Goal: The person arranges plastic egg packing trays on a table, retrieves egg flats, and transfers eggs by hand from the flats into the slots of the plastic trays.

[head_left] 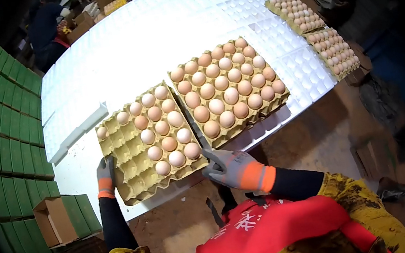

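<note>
Touching the left edge of the part-filled tray with your left hand, its near right corner with your right hand — fingers partly hidden, can't tell if either is clamped or just resting. Tray's on the near side of the table. Three right columns loaded; left side mostly bare cups, bar two eggs in the far row. Full tray to its right: no gaps. Glare hides the table's far middle — far person too dim to read.
</note>
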The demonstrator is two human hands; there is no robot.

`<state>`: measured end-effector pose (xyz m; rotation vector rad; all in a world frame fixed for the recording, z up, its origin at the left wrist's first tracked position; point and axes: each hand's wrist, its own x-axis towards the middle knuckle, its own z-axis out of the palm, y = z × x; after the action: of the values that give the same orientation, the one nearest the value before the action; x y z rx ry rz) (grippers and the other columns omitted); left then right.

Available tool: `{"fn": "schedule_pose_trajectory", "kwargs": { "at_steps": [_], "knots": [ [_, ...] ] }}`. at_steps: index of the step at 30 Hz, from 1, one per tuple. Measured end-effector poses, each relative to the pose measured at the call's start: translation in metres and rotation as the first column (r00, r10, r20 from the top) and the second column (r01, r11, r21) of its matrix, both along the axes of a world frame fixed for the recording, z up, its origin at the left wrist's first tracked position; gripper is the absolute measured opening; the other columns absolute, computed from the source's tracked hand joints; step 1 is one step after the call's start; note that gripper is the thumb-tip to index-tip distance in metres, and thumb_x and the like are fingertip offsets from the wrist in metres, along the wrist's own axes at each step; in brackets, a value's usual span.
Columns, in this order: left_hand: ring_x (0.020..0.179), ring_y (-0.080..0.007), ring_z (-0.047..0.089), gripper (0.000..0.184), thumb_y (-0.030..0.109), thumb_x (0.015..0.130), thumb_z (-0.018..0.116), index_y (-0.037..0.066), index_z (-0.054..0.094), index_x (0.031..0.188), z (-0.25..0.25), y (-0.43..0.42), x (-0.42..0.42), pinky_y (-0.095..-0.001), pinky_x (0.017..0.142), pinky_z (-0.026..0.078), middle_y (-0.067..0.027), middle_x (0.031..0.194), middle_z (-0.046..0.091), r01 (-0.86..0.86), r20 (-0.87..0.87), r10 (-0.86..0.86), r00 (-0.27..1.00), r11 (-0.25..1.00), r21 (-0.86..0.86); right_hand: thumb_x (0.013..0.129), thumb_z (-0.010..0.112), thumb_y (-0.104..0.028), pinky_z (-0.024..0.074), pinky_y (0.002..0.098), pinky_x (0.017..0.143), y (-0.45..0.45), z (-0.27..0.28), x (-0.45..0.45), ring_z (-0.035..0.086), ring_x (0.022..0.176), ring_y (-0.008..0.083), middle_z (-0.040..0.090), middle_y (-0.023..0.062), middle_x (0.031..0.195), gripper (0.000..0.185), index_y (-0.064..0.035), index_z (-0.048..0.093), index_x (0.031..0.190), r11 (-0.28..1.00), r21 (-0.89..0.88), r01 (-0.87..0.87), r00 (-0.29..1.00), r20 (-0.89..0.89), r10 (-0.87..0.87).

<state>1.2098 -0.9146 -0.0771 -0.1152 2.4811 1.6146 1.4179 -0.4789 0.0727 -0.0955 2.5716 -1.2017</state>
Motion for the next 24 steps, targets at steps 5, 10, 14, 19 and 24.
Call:
{"fn": "schedule_pose_trajectory", "kwargs": {
  "at_steps": [5,10,14,19,24],
  "knots": [
    [0.095,-0.013,0.062,0.044,0.03,0.096,0.067,0.001,0.063,0.129,0.036,0.001,0.0,-0.0263,0.08,0.049,-0.006,0.116,0.069,-0.235,-0.154,0.219,0.963,0.967,-0.096,0.093,0.066,-0.03,0.0513,0.0407,0.092,0.059,-0.002,0.05,0.065,0.105,0.0324,0.062,0.0184,0.125,0.055,-0.0103,0.05,0.142,0.97,-0.241,0.009,0.999,0.042,0.001],
    [0.122,-0.0222,0.057,0.038,0.018,0.104,0.052,-0.002,0.056,0.135,0.156,0.137,0.081,-0.0356,0.106,0.044,-0.015,0.134,0.061,-0.274,-0.442,0.362,0.82,0.928,0.252,0.093,0.065,-0.019,0.0513,0.0372,0.094,0.148,-0.022,0.11,0.064,0.112,0.0293,0.061,0.0189,0.131,0.053,-0.0084,0.05,0.142,0.948,-0.284,0.147,0.986,0.124,-0.116],
    [0.12,-0.0239,0.06,0.038,0.017,0.106,0.047,-0.007,0.057,0.133,0.183,0.284,0.154,-0.0372,0.106,0.045,-0.0162,0.131,0.063,-0.131,-0.572,0.249,0.781,0.962,0.241,0.094,0.064,-0.016,0.0505,0.0338,0.097,0.238,-0.052,0.174,0.064,0.115,0.0217,0.061,0.0158,0.133,0.051,-0.005,0.05,0.142,0.757,-0.525,0.39,0.921,0.205,-0.332],
    [0.117,-0.0232,0.062,0.032,0.009,0.102,0.05,-0.004,0.062,0.128,0.146,0.509,0.236,-0.0367,0.105,0.046,-0.0153,0.126,0.066,0.262,-0.447,-0.139,0.884,0.938,0.226,0.096,0.061,-0.012,0.0511,0.0332,0.096,0.361,-0.062,0.246,0.064,0.114,0.0194,0.061,0.0139,0.132,0.05,-0.0055,0.048,0.144,0.805,-0.428,0.411,0.905,0.086,-0.417],
    [0.117,-0.0219,0.061,0.03,0.005,0.099,0.054,-0.003,0.063,0.127,0.139,0.695,0.283,-0.034,0.102,0.047,-0.0146,0.123,0.067,0.51,-0.294,-0.436,0.851,0.819,0.261,0.096,0.059,-0.009,0.0485,0.0318,0.099,0.48,-0.038,0.282,0.062,0.118,0.0191,0.06,0.0133,0.135,0.048,-0.0045,0.049,0.143,0.688,-0.528,0.498,0.853,0.156,-0.497]
  ]
}}
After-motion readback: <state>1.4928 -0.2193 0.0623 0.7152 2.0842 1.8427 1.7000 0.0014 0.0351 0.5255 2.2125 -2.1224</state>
